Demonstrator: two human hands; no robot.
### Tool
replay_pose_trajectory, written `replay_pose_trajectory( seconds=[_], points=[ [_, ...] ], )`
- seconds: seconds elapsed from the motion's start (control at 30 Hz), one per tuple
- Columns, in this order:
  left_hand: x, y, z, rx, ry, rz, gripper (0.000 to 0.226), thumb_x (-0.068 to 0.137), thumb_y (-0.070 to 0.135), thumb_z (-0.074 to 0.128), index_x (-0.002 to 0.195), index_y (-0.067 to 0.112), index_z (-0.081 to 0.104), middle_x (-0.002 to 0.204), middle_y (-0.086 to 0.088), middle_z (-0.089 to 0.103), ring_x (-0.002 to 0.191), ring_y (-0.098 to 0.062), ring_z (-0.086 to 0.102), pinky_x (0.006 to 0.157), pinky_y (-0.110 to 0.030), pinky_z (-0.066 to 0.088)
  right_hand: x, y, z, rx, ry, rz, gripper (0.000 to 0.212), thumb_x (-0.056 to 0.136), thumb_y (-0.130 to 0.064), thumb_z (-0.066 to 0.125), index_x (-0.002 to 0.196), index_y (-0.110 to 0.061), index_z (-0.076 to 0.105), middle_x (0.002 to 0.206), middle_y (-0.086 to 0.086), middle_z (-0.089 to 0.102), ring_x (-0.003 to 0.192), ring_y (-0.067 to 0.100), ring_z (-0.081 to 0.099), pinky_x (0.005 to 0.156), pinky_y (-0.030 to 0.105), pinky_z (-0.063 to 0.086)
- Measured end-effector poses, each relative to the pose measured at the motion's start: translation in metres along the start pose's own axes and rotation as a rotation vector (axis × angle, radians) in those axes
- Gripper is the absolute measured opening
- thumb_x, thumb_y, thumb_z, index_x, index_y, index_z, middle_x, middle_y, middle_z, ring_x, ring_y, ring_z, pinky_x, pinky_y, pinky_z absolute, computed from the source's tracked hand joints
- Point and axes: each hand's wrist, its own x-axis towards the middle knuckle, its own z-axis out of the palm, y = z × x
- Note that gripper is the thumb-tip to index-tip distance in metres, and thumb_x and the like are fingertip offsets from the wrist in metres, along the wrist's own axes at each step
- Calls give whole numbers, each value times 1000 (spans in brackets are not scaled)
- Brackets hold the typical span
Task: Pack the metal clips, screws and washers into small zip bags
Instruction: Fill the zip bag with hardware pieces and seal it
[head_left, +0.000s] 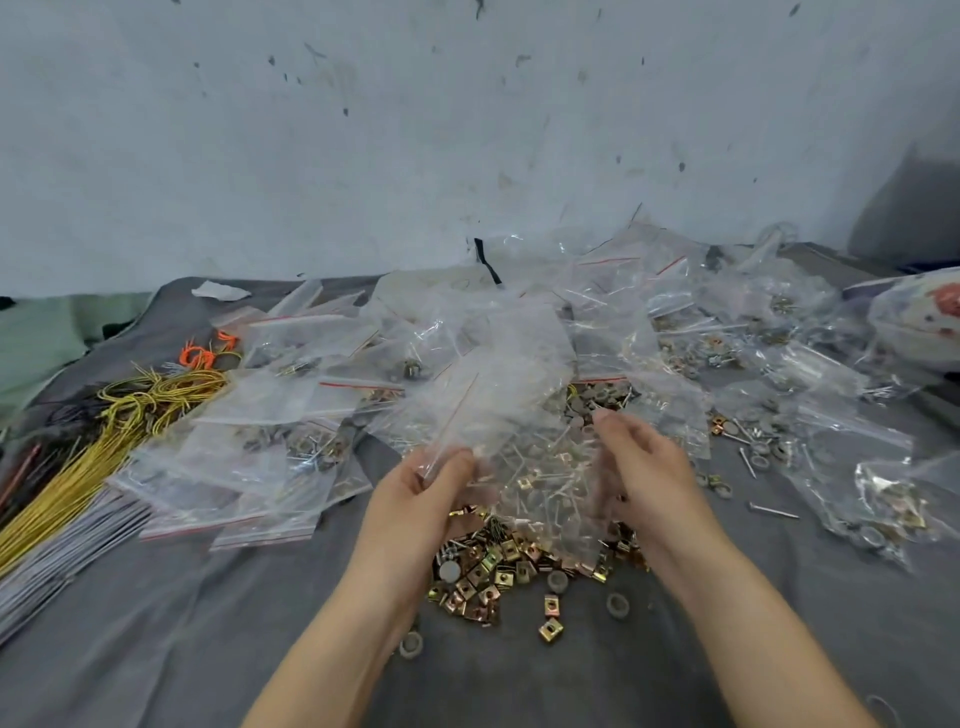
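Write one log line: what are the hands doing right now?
left hand: pinches clear plastic zip bag | right hand: beside bag, grip unclear | gold metal clips: piled underneath

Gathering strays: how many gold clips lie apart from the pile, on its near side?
2: the first clip just before the clip pile, the second clip nearer the person. The zip bags may hide others.

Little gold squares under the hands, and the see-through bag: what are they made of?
The gold squares look like metal, perhaps plated steel: they shine yellow-gold with coppery tints. The bag that the left hand pinches looks like thin clear plastic: see-through, glossy and crinkled.
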Motion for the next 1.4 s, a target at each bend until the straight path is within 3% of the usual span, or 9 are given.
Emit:
replay_pose_trajectory(
  seconds=[0.13,0.23,0.53,0.67,0.9,1.07,1.27,1.33,1.4],
  points=[
    [-4,1,5,-113,69,58,14,93,18,64,105,11,66,101,-5,76,88,-19,74,64,-23,56,-11,2,12,207,-200,191,34,91,-37,71,105,-6,70,84,6,72,72,20,68,73,39,63],
    [-6,-2,8,-142,27,25,16,91,19,66,105,11,67,102,-7,75,92,-21,72,67,-25,57,-14,3,20,218,-124,142,27,99,-32,60,90,-8,69,76,4,69,67,18,68,65,34,62],
    [-4,-7,-3,18,-42,-110,23,94,33,63,102,13,71,98,-3,76,85,-15,71,69,-30,54,-6,-4,3,58,-11,-34,23,98,-31,62,99,-11,72,74,-1,62,62,11,60,55,25,56],
    [-5,-6,0,49,-7,-82,22,95,31,62,93,11,72,89,-4,75,76,-10,68,62,-22,52,-7,-2,6,-27,-39,-64,36,101,-42,54,103,-11,71,66,-2,57,52,12,55,49,25,52],
    [-9,1,2,190,39,13,26,96,30,61,83,10,73,79,-9,71,69,-15,59,60,-25,45,-3,2,3,-223,170,-314,36,105,-45,45,89,-27,72,42,-11,36,37,11,39,41,21,35],
    [-9,1,0,237,41,16,29,95,33,61,81,11,73,75,-8,68,68,-19,52,65,-32,42,-2,-4,-1,-91,17,-219,50,98,-60,42,101,-19,71,55,-4,53,43,11,50,44,21,46],
    [-9,-5,1,261,-79,-15,27,94,35,63,80,16,76,79,-1,68,74,-11,60,63,-26,53,0,0,-3,-169,76,-290,28,104,-36,52,93,-21,73,57,11,43,47,16,42,48,25,47],
    [-8,-5,1,254,-123,-25,27,93,36,63,83,14,76,81,1,71,76,-9,64,65,-26,55,0,1,-6,-219,122,-308,32,104,-43,50,90,-25,73,50,-1,38,44,25,34,48,35,48],
    [-7,-4,-1,217,-164,-57,26,93,35,63,88,13,76,84,1,73,75,-9,64,66,-28,55,0,1,-9,-231,134,-323,33,104,-45,49,87,-29,73,46,-13,32,38,14,27,43,28,36]
  ],
)
